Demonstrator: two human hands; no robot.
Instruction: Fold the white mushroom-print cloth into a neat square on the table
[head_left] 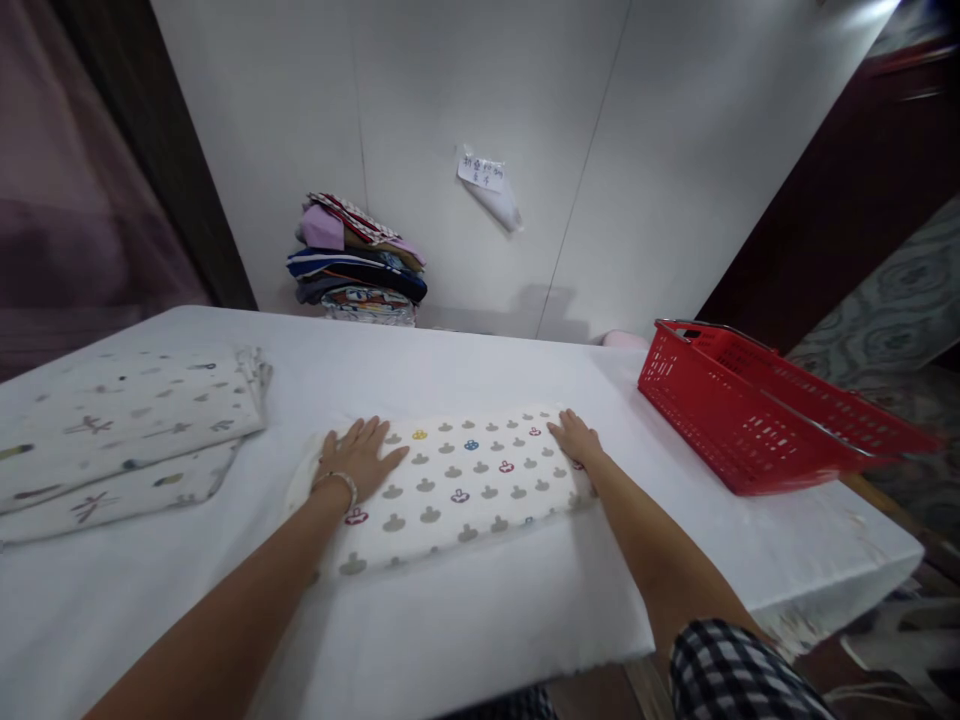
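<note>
A folded white cloth printed with small grey and coloured mushroom shapes lies flat on the white-covered table. My left hand rests on its left end, palm down with the fingers spread; a bracelet circles that wrist. At the far right corner of the cloth, my right hand lies flat with its fingers stretched out. Both hands touch the cloth without gripping it. To the left is another folded white cloth, printed with small scattered figures.
A red plastic basket stands at the table's right side. Behind the table's far edge rises a stack of folded fabrics. A paper label hangs on the pale wall. The table's near edge lies close to my body.
</note>
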